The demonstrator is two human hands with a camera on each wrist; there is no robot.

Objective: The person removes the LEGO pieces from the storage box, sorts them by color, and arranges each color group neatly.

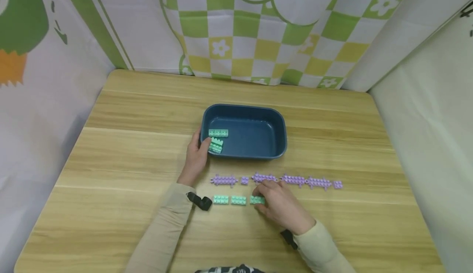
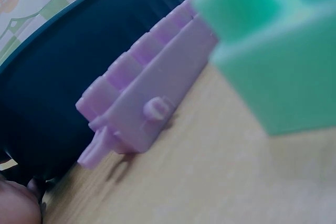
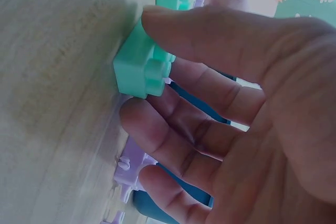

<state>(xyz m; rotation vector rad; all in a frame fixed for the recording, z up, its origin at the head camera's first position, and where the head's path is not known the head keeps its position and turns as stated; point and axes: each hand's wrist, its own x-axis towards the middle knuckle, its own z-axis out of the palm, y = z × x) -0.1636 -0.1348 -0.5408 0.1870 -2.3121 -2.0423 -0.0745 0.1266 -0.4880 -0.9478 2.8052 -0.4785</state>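
Observation:
My left hand (image 1: pixel 195 158) grips the left wall of a dark blue plastic bin (image 1: pixel 258 158), thumb over the rim. Inside the bin, near that thumb, lie a few mint green building bricks (image 1: pixel 218 133). My right hand (image 1: pixel 282 203) pinches a mint green building brick (image 3: pixel 131 69) between thumb and fingers, down at the tabletop. To its left, two more green bricks, a middle one (image 1: pixel 238 200) and a left one (image 1: pixel 221 199), line up studs upward. In the left wrist view only a fingertip (image 2: pixel 18 203) of the left hand shows, beside the bin.
A row of purple building bricks runs between the bin and the green bricks, some long with side pegs (image 1: pixel 223 180), some small and square (image 1: pixel 338 184). The wooden table (image 1: pixel 129 150) meets a patterned curtain (image 1: pixel 258 51) at its back edge.

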